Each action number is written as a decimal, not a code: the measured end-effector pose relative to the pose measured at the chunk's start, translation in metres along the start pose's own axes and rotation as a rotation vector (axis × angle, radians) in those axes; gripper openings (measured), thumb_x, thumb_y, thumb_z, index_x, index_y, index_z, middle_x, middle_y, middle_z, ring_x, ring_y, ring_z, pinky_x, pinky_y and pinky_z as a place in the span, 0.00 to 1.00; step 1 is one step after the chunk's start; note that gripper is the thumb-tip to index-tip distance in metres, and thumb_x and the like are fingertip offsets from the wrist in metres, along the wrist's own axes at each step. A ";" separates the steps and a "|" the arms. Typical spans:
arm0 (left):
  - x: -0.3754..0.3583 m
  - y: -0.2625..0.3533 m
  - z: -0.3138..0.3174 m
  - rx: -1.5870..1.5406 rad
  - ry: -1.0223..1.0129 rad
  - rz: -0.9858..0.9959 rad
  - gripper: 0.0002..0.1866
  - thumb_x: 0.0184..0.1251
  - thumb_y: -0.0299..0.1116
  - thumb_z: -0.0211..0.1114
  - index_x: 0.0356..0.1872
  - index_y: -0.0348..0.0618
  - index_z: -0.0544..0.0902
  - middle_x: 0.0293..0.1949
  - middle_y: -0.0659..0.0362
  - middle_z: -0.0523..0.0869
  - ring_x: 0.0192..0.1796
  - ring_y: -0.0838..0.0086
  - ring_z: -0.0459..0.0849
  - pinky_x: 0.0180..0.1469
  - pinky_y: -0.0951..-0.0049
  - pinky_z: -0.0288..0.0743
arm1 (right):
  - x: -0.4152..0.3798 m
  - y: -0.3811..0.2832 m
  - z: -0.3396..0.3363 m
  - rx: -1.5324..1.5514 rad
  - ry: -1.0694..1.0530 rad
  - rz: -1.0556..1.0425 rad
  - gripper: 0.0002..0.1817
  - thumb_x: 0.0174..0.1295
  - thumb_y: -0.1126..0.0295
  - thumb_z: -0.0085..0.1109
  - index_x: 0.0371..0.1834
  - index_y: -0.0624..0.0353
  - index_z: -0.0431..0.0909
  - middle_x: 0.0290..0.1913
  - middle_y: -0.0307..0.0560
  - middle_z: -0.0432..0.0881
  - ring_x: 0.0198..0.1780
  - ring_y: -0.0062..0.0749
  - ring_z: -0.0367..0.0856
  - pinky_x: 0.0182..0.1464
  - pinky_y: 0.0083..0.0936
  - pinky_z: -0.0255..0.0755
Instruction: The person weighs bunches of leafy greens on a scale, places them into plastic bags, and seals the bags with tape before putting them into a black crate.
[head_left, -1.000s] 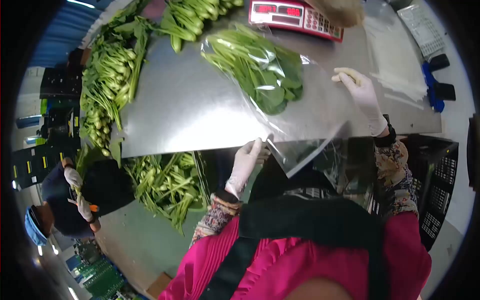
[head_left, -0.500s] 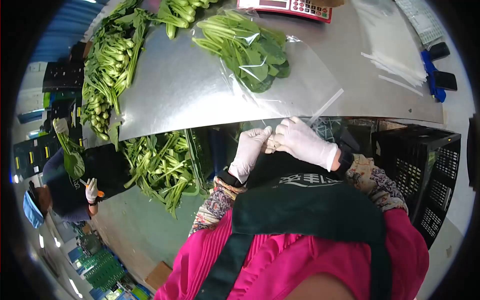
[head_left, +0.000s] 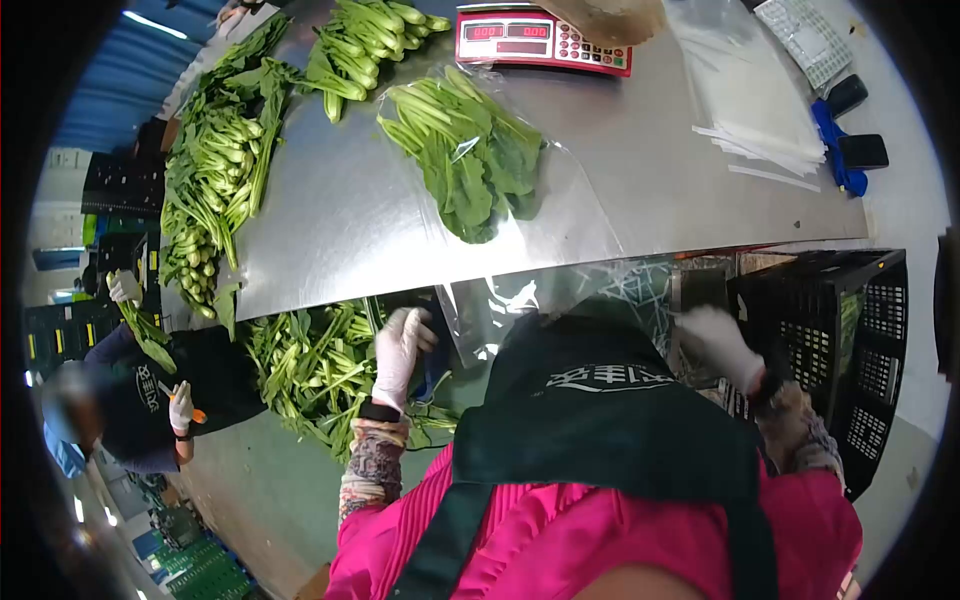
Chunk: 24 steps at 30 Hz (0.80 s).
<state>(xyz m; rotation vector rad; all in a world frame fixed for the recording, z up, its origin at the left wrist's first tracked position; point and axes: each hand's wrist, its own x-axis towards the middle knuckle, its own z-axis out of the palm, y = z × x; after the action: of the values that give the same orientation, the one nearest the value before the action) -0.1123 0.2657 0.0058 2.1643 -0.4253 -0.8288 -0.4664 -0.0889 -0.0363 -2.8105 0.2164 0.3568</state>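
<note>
My left hand (head_left: 402, 352), in a white glove, is raised in front of the table edge, its fingers loosely bent and nothing visible in them. A clear plastic bag (head_left: 580, 205) lies on the metal table with leafy greens (head_left: 470, 170) inside. Its mouth end hangs over the front edge, just right of my left hand. My right hand (head_left: 718, 345), gloved and smeared by motion, is off to the right beside the black crates (head_left: 815, 345). Between my hands, below the table, lie white strips (head_left: 630, 290).
More greens (head_left: 225, 160) cover the left of the metal table (head_left: 330, 215), with a bundle (head_left: 365, 50) behind. A red scale (head_left: 540, 40) and a stack of clear bags (head_left: 750, 95) sit farther back. Loose greens (head_left: 315, 370) fill a crate below. A co-worker (head_left: 130, 400) holds greens at left.
My hands have parted from the bag's mouth end at the table edge: the left went left, the right went right and down. The bag's end now hangs over the edge. The view has shifted.
</note>
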 end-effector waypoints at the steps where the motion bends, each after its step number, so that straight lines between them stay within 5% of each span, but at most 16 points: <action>1: 0.007 -0.007 0.002 0.328 0.280 0.134 0.17 0.67 0.36 0.62 0.50 0.35 0.78 0.39 0.51 0.86 0.33 0.65 0.84 0.37 0.70 0.78 | 0.040 -0.006 -0.024 0.068 0.124 0.132 0.17 0.58 0.71 0.54 0.52 0.56 0.76 0.42 0.49 0.79 0.44 0.43 0.77 0.48 0.37 0.71; 3: 0.029 -0.006 0.008 0.572 0.487 0.544 0.31 0.54 0.24 0.68 0.62 0.39 0.71 0.55 0.47 0.79 0.53 0.56 0.80 0.54 0.62 0.75 | 0.102 -0.004 -0.045 0.026 0.499 0.002 0.23 0.59 0.75 0.51 0.61 0.54 0.72 0.54 0.49 0.77 0.56 0.43 0.75 0.53 0.35 0.70; 4: 0.041 -0.006 0.006 0.632 0.407 0.690 0.39 0.52 0.24 0.69 0.69 0.44 0.65 0.65 0.46 0.69 0.67 0.53 0.68 0.66 0.58 0.64 | 0.131 0.002 -0.049 -0.009 0.616 -0.093 0.26 0.60 0.76 0.50 0.64 0.53 0.70 0.59 0.48 0.76 0.61 0.43 0.73 0.56 0.34 0.70; 5: 0.048 -0.004 0.009 0.649 0.345 0.771 0.37 0.53 0.26 0.68 0.68 0.46 0.66 0.66 0.49 0.70 0.70 0.53 0.64 0.70 0.58 0.59 | 0.154 0.011 -0.053 -0.012 0.624 -0.099 0.26 0.60 0.76 0.50 0.64 0.53 0.70 0.59 0.48 0.76 0.61 0.43 0.73 0.56 0.34 0.70; 7: 0.063 -0.001 0.015 0.891 0.263 0.914 0.35 0.53 0.27 0.66 0.67 0.48 0.69 0.66 0.54 0.71 0.68 0.56 0.68 0.68 0.57 0.63 | 0.188 0.024 -0.062 -0.142 0.532 -0.405 0.24 0.59 0.75 0.48 0.62 0.52 0.72 0.66 0.45 0.71 0.67 0.39 0.68 0.60 0.34 0.68; 10: 0.076 0.007 0.014 0.856 0.094 1.093 0.30 0.55 0.28 0.62 0.63 0.51 0.73 0.63 0.60 0.76 0.63 0.62 0.75 0.64 0.60 0.69 | 0.212 0.028 -0.077 -0.205 0.437 -0.674 0.22 0.58 0.73 0.49 0.57 0.54 0.75 0.64 0.45 0.73 0.66 0.37 0.70 0.60 0.35 0.69; 13: 0.082 0.002 0.011 0.821 -0.023 1.150 0.29 0.55 0.30 0.64 0.62 0.51 0.74 0.63 0.60 0.76 0.63 0.65 0.76 0.63 0.63 0.71 | 0.229 0.038 -0.063 -0.100 0.294 -0.838 0.21 0.55 0.76 0.50 0.54 0.55 0.77 0.65 0.47 0.72 0.67 0.38 0.69 0.61 0.39 0.68; 14: 0.082 0.007 0.010 0.781 -0.052 1.155 0.25 0.58 0.31 0.64 0.60 0.49 0.75 0.60 0.59 0.79 0.61 0.65 0.77 0.61 0.65 0.73 | 0.231 0.035 -0.059 -0.019 0.354 -0.784 0.14 0.58 0.76 0.50 0.46 0.58 0.79 0.58 0.47 0.79 0.59 0.39 0.77 0.56 0.35 0.73; 15: 0.086 -0.002 0.007 0.780 -0.063 1.126 0.25 0.58 0.31 0.64 0.60 0.49 0.75 0.60 0.59 0.79 0.61 0.65 0.77 0.61 0.65 0.73 | 0.232 0.029 -0.054 0.007 0.339 -0.795 0.14 0.58 0.76 0.50 0.46 0.58 0.79 0.58 0.47 0.79 0.59 0.39 0.77 0.56 0.35 0.73; 17: 0.094 -0.016 0.005 0.330 -0.213 0.944 0.18 0.64 0.32 0.62 0.55 0.44 0.79 0.53 0.59 0.83 0.56 0.65 0.81 0.57 0.68 0.76 | 0.228 0.020 -0.048 0.261 0.432 -0.415 0.09 0.61 0.73 0.50 0.42 0.61 0.78 0.45 0.42 0.84 0.45 0.41 0.83 0.47 0.30 0.77; 18: 0.086 -0.010 0.003 0.105 -0.176 0.650 0.13 0.68 0.32 0.60 0.51 0.41 0.82 0.44 0.56 0.87 0.48 0.68 0.85 0.53 0.71 0.78 | 0.223 0.001 -0.044 0.380 0.586 -0.263 0.07 0.65 0.73 0.48 0.37 0.63 0.76 0.32 0.43 0.84 0.34 0.38 0.84 0.38 0.27 0.78; 19: 0.094 -0.034 0.007 0.007 -0.008 0.383 0.12 0.71 0.32 0.58 0.47 0.36 0.83 0.37 0.55 0.88 0.42 0.72 0.87 0.50 0.73 0.79 | 0.218 -0.011 -0.039 0.380 0.581 -0.256 0.07 0.65 0.73 0.48 0.37 0.63 0.76 0.32 0.43 0.84 0.34 0.38 0.84 0.38 0.27 0.78; 21: 0.091 -0.018 0.014 -0.605 -0.118 0.138 0.15 0.74 0.35 0.55 0.43 0.32 0.82 0.33 0.54 0.88 0.37 0.73 0.87 0.47 0.74 0.80 | 0.206 -0.031 -0.028 0.801 0.531 0.145 0.08 0.69 0.72 0.45 0.35 0.62 0.75 0.29 0.47 0.83 0.31 0.31 0.84 0.35 0.24 0.76; 24: 0.087 -0.016 0.016 -0.623 -0.147 0.027 0.22 0.77 0.44 0.49 0.38 0.32 0.81 0.32 0.51 0.87 0.34 0.69 0.88 0.45 0.73 0.82 | 0.197 -0.047 -0.024 0.851 0.531 0.274 0.10 0.71 0.69 0.45 0.36 0.62 0.74 0.24 0.47 0.81 0.27 0.28 0.82 0.32 0.23 0.75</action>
<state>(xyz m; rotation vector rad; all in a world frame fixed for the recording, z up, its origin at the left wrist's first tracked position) -0.0583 0.2211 -0.0506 1.5266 -0.2249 -0.9583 -0.2636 -0.0740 -0.0541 -1.9650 0.6842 -0.3673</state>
